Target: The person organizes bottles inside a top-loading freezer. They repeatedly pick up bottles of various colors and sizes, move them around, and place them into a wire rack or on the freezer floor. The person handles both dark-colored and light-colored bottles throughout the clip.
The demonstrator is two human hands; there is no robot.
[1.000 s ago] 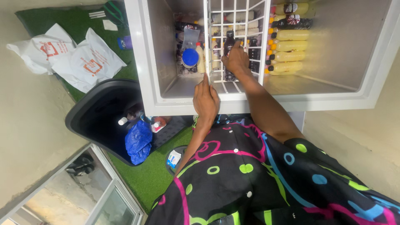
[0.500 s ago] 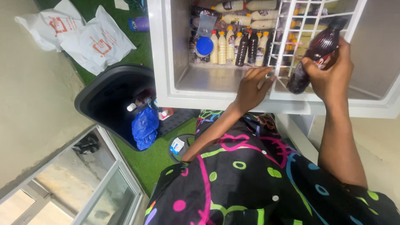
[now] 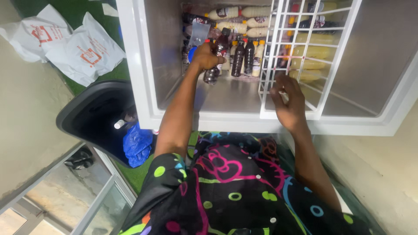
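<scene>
Bags: two white plastic bags on green turf
Bin: black, open, beside the freezer
Inside bin: crumpled blue bag
Lower left: glass-paned frame

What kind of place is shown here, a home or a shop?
Probably a small drinks shop or home business, though I cannot be sure: a white chest freezer packed with many bottled drinks, a wire basket inside it, and printed plastic bags on green turf.
</scene>
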